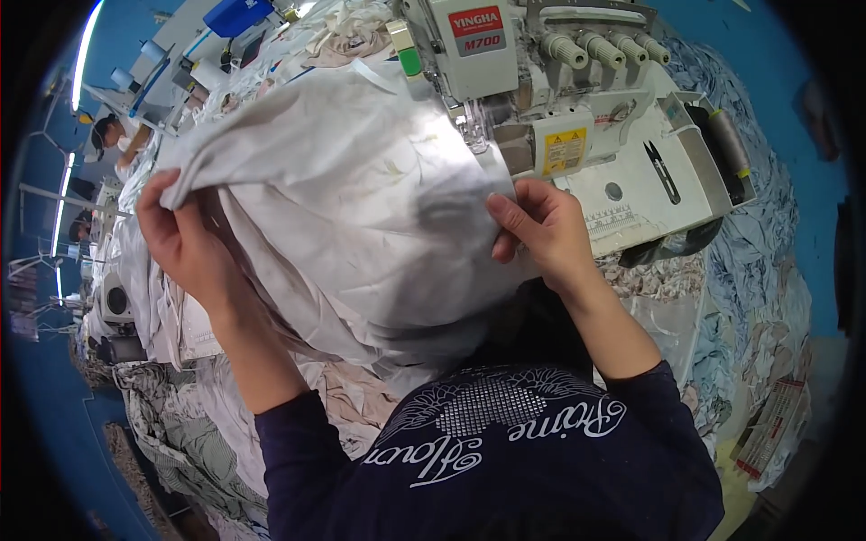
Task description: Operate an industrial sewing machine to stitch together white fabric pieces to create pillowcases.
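Note:
A large piece of white fabric [352, 198] with faint marks spreads between my hands and drapes toward my lap. On the left, my left hand [176, 221] grips a raised fold of it, fingers partly hidden by the cloth. My right hand [541, 225] pinches the right edge between thumb and fingers, just in front of the sewing head. That edge runs up to the needle area of an overlock sewing machine [480, 68], where a lamp lights the cloth brightly. Whether the presser foot rests on the fabric I cannot tell.
Black thread snips [663, 173] lie on the machine's white bed, right of my right hand. A grey thread cone [729, 142] sits at the bed's far right. Crumpled pale blue fabric [749, 270] is heaped beyond. At the far left, another person [115, 135] sits in the background.

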### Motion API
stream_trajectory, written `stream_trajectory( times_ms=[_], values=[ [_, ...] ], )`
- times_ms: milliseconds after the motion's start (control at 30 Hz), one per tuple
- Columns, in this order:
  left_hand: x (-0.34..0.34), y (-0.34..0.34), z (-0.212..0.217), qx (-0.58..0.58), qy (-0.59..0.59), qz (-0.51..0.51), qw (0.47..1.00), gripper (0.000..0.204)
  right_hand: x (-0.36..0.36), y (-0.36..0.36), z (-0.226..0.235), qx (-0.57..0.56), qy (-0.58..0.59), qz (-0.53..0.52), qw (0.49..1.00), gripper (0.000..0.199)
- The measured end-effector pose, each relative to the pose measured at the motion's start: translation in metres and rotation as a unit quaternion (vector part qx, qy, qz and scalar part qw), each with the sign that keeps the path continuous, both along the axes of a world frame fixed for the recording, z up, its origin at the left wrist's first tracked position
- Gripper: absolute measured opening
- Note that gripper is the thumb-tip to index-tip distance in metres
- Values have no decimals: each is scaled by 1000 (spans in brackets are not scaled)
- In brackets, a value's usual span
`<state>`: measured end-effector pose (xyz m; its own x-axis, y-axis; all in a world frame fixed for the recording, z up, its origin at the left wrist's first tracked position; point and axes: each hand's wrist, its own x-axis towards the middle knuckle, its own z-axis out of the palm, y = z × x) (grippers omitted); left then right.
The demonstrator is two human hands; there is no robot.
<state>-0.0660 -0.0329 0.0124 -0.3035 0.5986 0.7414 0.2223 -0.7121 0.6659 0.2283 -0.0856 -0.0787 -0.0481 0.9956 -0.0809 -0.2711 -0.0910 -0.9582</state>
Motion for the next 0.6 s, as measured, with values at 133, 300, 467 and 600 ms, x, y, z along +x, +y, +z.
stream_trajectory(
  times_ms=[133,300,467,600],
  values=[
    [7,14,23,28,2,-24,999,12,0,0,-2,0,15,3,1000,18],
    [9,31,51,63,36,-16,997,14,-1,-1,2,-3,14,-2,1000,17],
    [14,49,75,73,46,-11,996,17,0,-1,3,-11,24,-3,1000,18],
    [21,58,97,79,64,21,995,18,3,0,1,-9,18,14,1000,18]
  ],
)
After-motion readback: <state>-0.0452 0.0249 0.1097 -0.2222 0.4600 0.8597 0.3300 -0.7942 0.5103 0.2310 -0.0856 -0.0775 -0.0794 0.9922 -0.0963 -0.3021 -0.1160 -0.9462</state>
